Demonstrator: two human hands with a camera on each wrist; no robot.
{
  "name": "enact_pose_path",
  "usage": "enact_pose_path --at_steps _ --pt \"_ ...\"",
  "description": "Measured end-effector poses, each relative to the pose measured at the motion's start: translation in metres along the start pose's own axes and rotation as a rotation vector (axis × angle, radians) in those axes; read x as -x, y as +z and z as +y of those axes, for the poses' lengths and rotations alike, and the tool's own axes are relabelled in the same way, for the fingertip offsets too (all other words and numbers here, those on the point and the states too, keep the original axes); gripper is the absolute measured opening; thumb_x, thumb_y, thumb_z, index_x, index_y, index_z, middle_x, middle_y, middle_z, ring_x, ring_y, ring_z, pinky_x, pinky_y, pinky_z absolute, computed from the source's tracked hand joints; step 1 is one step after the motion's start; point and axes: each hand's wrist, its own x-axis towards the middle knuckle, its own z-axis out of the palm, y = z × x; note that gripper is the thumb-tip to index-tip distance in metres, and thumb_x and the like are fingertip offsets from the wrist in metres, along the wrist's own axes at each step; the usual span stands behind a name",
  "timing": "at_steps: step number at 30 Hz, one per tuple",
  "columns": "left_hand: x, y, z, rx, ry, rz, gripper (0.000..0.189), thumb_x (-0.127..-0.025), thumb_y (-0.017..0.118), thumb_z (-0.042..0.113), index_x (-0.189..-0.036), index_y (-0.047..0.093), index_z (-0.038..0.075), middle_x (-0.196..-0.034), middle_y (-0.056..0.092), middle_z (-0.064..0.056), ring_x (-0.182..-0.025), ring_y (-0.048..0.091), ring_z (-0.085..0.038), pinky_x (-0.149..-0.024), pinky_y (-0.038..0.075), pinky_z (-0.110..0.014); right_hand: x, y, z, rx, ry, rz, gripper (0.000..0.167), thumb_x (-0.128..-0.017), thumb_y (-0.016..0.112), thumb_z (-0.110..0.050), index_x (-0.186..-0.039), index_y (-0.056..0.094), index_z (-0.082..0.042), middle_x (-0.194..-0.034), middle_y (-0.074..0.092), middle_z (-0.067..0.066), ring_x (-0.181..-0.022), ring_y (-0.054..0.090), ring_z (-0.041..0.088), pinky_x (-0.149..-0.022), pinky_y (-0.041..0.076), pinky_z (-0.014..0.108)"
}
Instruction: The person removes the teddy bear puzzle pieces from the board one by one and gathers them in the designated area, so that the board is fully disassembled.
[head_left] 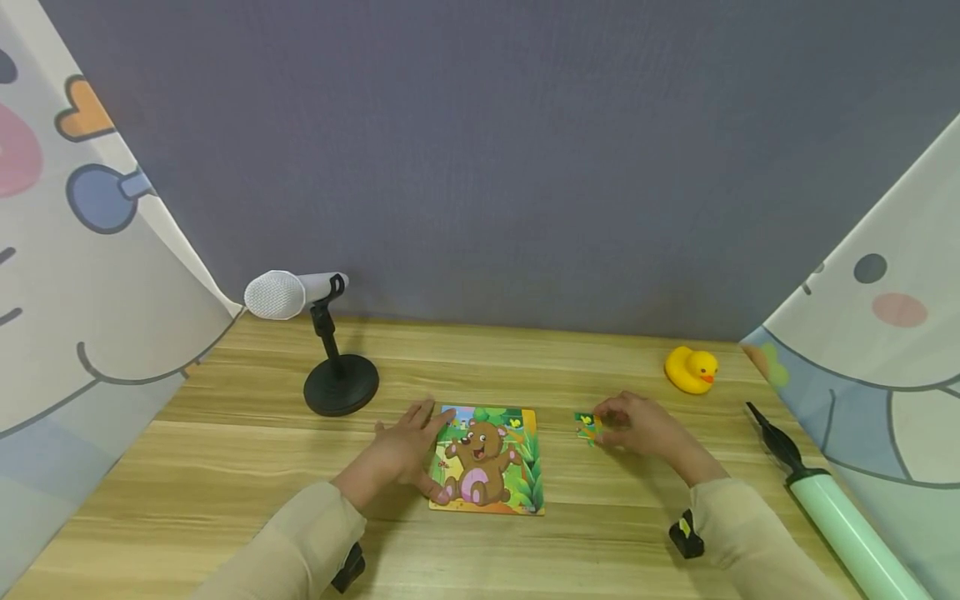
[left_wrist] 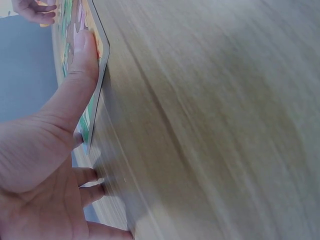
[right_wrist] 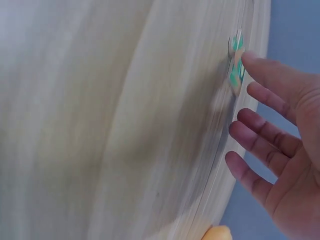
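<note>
A square bear jigsaw puzzle lies flat on the wooden table. My left hand rests along its left edge, thumb on the lower left corner and index finger at the upper left. In the left wrist view the thumb lies over the puzzle's edge, the other fingers extended to the tabletop. To the right, my right hand is at a small green and yellow puzzle piece. In the right wrist view the thumb tip is right at the piece, the other fingers loosely bent and spread.
A white microphone on a black stand is at the back left. A yellow rubber duck sits at the back right. A mint green hand pump lies along the right side. A grey panel rises behind the table.
</note>
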Motion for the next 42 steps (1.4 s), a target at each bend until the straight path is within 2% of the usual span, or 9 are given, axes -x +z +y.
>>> enact_pose_path --at_steps 6,11,19,27,31,35,42 --pt "-0.001 0.001 0.001 0.0 -0.001 -0.001 0.123 -0.061 0.094 0.047 -0.16 0.03 0.01 -0.166 0.016 -0.025 -0.151 0.019 -0.044 -0.102 0.024 -0.082 0.003 0.009 -0.016 -0.045 -0.037 0.071 0.035 -0.087 0.082 -0.021 -0.117 0.072 -0.004 -0.106 0.066 0.006 -0.096 0.063 0.026 -0.085 0.054 0.049" --pt "-0.002 0.0 0.0 -0.005 -0.005 -0.007 0.124 -0.061 0.094 0.047 -0.16 0.029 0.01 -0.166 0.016 -0.025 -0.151 0.019 -0.044 -0.103 0.024 -0.082 0.002 0.015 -0.032 -0.085 -0.054 0.087 0.034 -0.09 0.08 -0.024 -0.118 0.073 -0.006 -0.108 0.067 0.005 -0.094 0.061 0.021 -0.08 0.053 0.041" --pt "-0.001 0.0 0.0 -0.011 -0.006 -0.013 0.124 -0.062 0.094 0.048 -0.16 0.029 0.01 -0.166 0.015 -0.025 -0.152 0.018 -0.044 -0.103 0.025 -0.081 0.0 0.027 -0.056 -0.149 -0.077 0.068 0.036 -0.088 0.082 -0.024 -0.116 0.073 -0.004 -0.108 0.066 0.006 -0.095 0.061 0.023 -0.082 0.054 0.043" --pt "-0.001 -0.001 0.001 -0.015 -0.009 -0.015 0.124 -0.062 0.094 0.048 -0.16 0.029 0.01 -0.166 0.015 -0.025 -0.152 0.018 -0.044 -0.103 0.025 -0.081 -0.002 0.041 -0.076 -0.161 -0.079 0.033 0.038 -0.085 0.085 -0.028 -0.115 0.073 -0.007 -0.108 0.065 0.003 -0.099 0.062 0.023 -0.087 0.054 0.044" --pt "-0.001 -0.001 0.001 -0.014 -0.008 -0.013 0.123 -0.062 0.094 0.047 -0.16 0.029 0.01 -0.165 0.016 -0.026 -0.152 0.019 -0.044 -0.103 0.025 -0.081 -0.005 0.047 -0.087 -0.129 -0.025 0.026 0.042 -0.081 0.088 -0.032 -0.113 0.074 -0.008 -0.106 0.063 0.003 -0.098 0.061 0.022 -0.088 0.053 0.047" --pt "0.0 -0.001 0.002 -0.008 -0.004 -0.007 0.123 -0.062 0.094 0.047 -0.16 0.03 0.009 -0.165 0.017 -0.026 -0.151 0.02 -0.044 -0.103 0.025 -0.082 -0.006 0.051 -0.094 -0.083 0.046 0.011 0.049 -0.077 0.09 -0.036 -0.115 0.075 -0.01 -0.107 0.061 0.003 -0.095 0.058 0.019 -0.085 0.052 0.044" --pt "0.0 -0.002 0.002 -0.017 -0.004 -0.006 0.123 -0.062 0.094 0.048 -0.16 0.031 0.009 -0.165 0.017 -0.026 -0.151 0.02 -0.044 -0.102 0.026 -0.081 -0.005 0.055 -0.101 0.019 0.03 0.009 0.058 -0.069 0.094 -0.039 -0.116 0.076 -0.009 -0.104 0.059 0.002 -0.087 0.053 0.015 -0.074 0.051 0.038"
